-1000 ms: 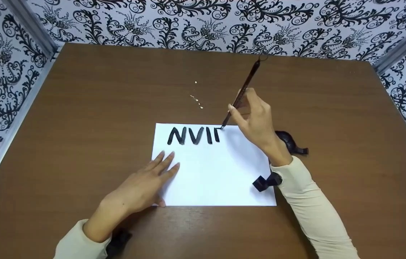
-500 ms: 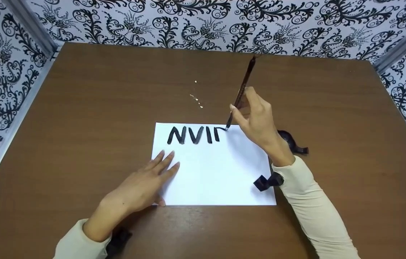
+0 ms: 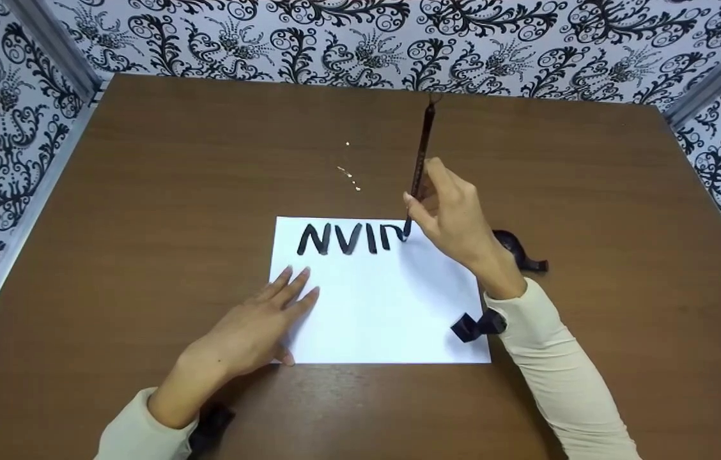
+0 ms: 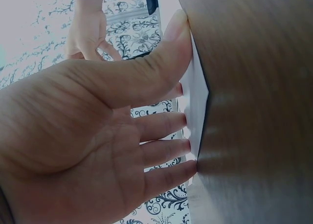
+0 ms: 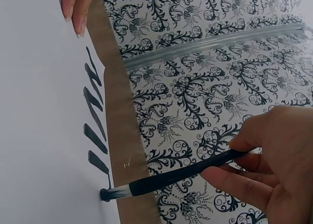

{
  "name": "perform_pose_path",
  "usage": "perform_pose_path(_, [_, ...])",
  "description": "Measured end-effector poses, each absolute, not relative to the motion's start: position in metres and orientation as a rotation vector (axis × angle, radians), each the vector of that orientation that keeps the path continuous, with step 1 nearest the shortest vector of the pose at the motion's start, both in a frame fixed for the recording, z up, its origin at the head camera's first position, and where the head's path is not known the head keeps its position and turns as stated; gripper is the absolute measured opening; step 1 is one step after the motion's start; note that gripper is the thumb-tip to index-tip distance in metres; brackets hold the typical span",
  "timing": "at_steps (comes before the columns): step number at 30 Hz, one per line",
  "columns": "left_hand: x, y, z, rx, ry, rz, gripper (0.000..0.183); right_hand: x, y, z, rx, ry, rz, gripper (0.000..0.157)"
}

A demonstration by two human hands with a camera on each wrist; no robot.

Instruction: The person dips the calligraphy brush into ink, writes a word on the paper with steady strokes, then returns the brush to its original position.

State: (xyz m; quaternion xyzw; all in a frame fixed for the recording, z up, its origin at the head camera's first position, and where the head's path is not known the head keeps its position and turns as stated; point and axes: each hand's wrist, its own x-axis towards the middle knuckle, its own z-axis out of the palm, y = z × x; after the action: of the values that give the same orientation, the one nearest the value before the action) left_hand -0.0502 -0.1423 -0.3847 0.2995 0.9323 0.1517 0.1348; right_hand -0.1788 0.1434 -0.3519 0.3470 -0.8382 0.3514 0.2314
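My right hand (image 3: 456,214) pinches a dark paintbrush (image 3: 422,147) between thumb and fingers, its handle nearly upright. In the right wrist view, the brush's dark wet bristles (image 5: 111,193) touch the white sheet of paper (image 5: 44,136). Thick black letters (image 3: 349,239) run along the paper's far edge, reading N, V, I and a part-drawn curved stroke under the brush tip. My left hand (image 3: 252,332) rests with fingers spread on the paper's left side. In the left wrist view, its thumb (image 4: 161,62) and fingertips press along the sheet's edge.
The paper lies on a brown wooden table (image 3: 194,160). A black curved object (image 3: 517,250) sits right of the paper, partly behind my right forearm. Small light flecks (image 3: 350,177) lie beyond the sheet. Black-and-white patterned walls (image 3: 367,45) border the table.
My right hand has drawn the brush rightward, then down toward me, extending the last letter's black curve. The brush handle has tipped more upright. The left hand stays put.
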Motion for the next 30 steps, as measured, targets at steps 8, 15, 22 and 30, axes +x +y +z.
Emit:
perform_pose_path(8, [-0.05,-0.142,-0.385,0.876,2.699,0.444,0.087,-0.174,0.14,-0.35,0.995,-2.333,0.984,0.018])
perform_pose_path(15, [-0.05,-0.143,-0.384,0.893,2.705,0.441,0.088,-0.17,0.135,-0.35,1.026,-2.318,1.013,0.018])
perform_pose_path(22, [-0.051,-0.142,-0.385,0.88,2.703,0.446,0.088,-0.166,0.131,-0.351,1.04,-2.295,1.035,0.019])
perform_pose_path(30, [-0.051,-0.142,-0.384,0.848,2.691,0.457,0.088,-0.162,0.126,-0.351,1.041,-2.311,1.035,0.018])
